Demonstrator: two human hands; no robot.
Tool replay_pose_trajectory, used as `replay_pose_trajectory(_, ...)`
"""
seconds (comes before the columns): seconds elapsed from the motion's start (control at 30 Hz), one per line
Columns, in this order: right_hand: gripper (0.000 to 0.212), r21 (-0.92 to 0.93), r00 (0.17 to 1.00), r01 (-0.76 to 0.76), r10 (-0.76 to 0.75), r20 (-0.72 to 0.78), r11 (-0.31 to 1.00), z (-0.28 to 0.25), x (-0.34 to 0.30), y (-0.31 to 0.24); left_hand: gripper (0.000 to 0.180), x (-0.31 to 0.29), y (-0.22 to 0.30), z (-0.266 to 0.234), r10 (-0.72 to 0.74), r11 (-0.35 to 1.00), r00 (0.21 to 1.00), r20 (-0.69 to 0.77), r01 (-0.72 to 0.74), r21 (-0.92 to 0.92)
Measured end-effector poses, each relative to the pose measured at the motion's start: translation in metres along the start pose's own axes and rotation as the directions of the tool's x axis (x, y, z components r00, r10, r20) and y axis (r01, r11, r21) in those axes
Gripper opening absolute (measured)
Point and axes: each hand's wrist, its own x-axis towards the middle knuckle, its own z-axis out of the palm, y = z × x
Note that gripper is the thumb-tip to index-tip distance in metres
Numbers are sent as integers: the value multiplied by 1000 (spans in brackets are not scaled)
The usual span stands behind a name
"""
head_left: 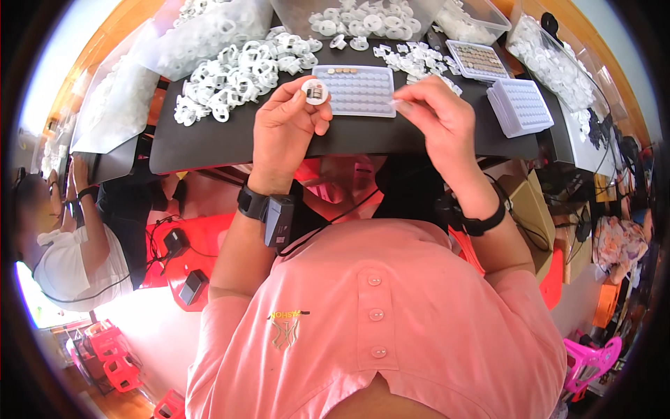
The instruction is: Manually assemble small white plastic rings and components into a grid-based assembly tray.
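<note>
Between the thumb and fingers of my left hand is a small round white plastic part, its inside facing up with a metallic, brownish piece in it. My right hand is closed in a pinch on a small whitish piece, too small to name. Just beyond and between the hands lies a pale plastic tray with rows of pockets. Several small round metal pieces sit along its far row. The right fingertips are near the tray's right edge, and the left fingers near its left edge.
Loose white plastic ring parts are heaped at the left of the black table. Small white pieces, a filled tray and stacked trays stand right. Bins of parts line the back. A person sits at left.
</note>
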Motion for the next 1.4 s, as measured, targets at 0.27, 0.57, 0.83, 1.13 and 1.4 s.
replay_pose_trajectory(0.27,8,294,976,-183,139,165,938,61,49,-17,32,-1,2,5,-28,999,999,-27,27,-19)
replay_pose_trajectory(0.57,7,292,948,-269,198,251,918,71,54,-24,31,1,4,2,-48,996,999,-17,47,-80)
replay_pose_trajectory(0.83,6,214,988,-49,17,150,976,77,54,-17,29,1,3,2,-62,991,997,-53,55,-123)
replay_pose_trajectory(1.13,4,179,991,37,-59,117,983,79,52,-14,36,1,2,-4,-76,994,994,-78,69,-88)
replay_pose_trajectory(1.4,8,182,983,108,-132,129,977,76,54,-10,33,3,3,-5,-94,987,995,-34,89,-130)
